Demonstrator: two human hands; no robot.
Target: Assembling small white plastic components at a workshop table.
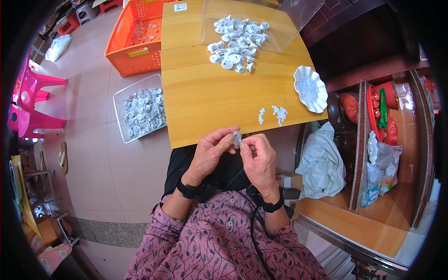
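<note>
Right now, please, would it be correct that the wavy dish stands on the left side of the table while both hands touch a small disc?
Not quite: the head view shows the dish on the right side of the table; left hand and right hand do touch the disc.

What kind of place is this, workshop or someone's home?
Looks like a home or small shop room doubling as a workspace, though I can't be sure. White plastic parts are heaped on a wooden table, while pink plastic seats and a loose sandal suggest domestic use.
</note>
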